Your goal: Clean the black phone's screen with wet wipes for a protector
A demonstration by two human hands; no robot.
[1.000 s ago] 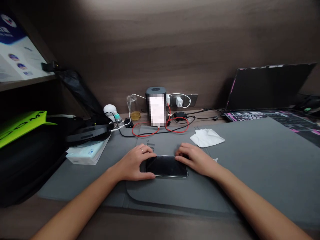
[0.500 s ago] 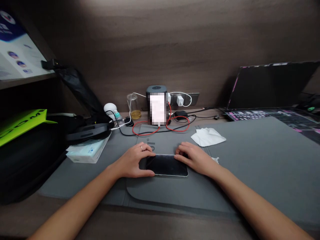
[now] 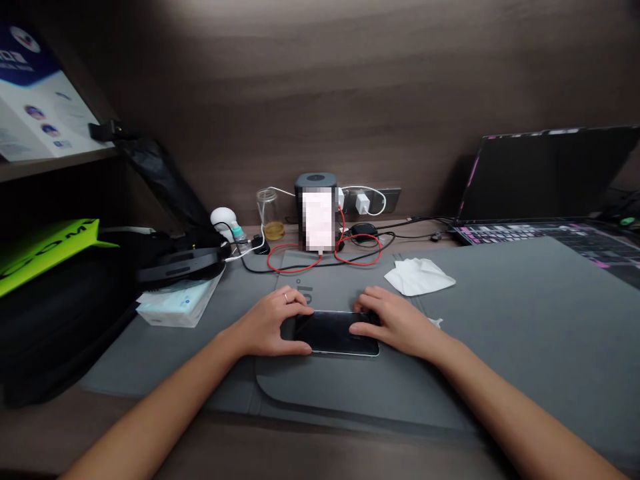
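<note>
A smartphone [image 3: 333, 333] with a dark screen and a thin pale frame lies face up, turned sideways, on the grey desk mat. My left hand [image 3: 273, 325], a ring on one finger, grips its left end with the thumb on the near edge and the index finger on the far edge. At the right end is my right hand [image 3: 393, 321]. Its thumb reaches over the screen while the curled fingers rest around the far edge, so the hand closes about the far right corner. Beside that hand lies a crumpled white tissue [image 3: 420, 277].
The grey mat [image 3: 525, 340] covers the desk. Behind are a dark charger block [image 3: 315, 180], a red cable [image 3: 295, 269], and a glass jar [image 3: 273, 227]. An open laptop [image 3: 550, 177] stands right; a tissue pack [image 3: 183, 307] and a black bag [image 3: 60, 333] lie left.
My right thumb has moved down from the phone's far edge onto the screen. My left hand keeps its grip. The whole view has shifted slightly.
</note>
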